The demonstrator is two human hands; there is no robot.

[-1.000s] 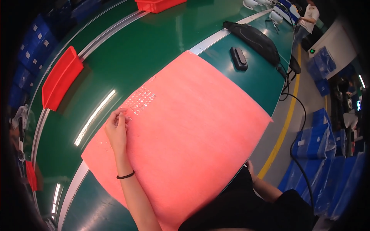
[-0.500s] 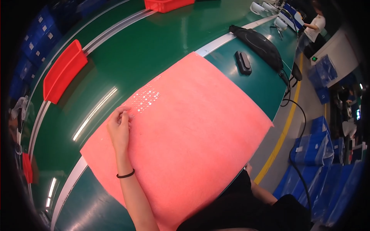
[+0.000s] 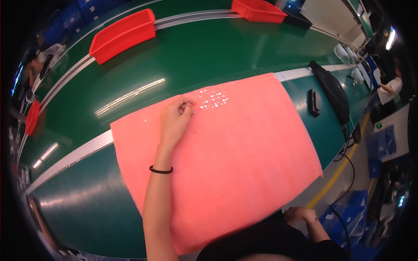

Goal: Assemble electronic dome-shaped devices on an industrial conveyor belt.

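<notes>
A pink soft-looking sheet (image 3: 235,148) lies across the table edge in front of me. Near its far edge, small shiny round pieces (image 3: 213,99) sit in rows. My left hand (image 3: 174,119), with a black band on the wrist, rests on the sheet just left of those rows. Its fingers are curled and pinched together at the nearest pieces; whatever is between them is hidden. A few more shiny specks (image 3: 145,120) lie on the sheet farther left. My right hand (image 3: 298,214) is low at the sheet's near right edge, by my dark clothing, its fingers partly hidden.
Red bins (image 3: 124,35) stand along a rail beyond the green work surface (image 3: 187,52). On the right of the table lie a black pouch (image 3: 333,93) and a small black device (image 3: 313,103). A cable hangs off the table's right side. Farther right, a person (image 3: 392,87) stands.
The view has swung left, so the sheet and bins appear shifted right. My left hand stays pinched beside the rows. More of my right hand shows now.
</notes>
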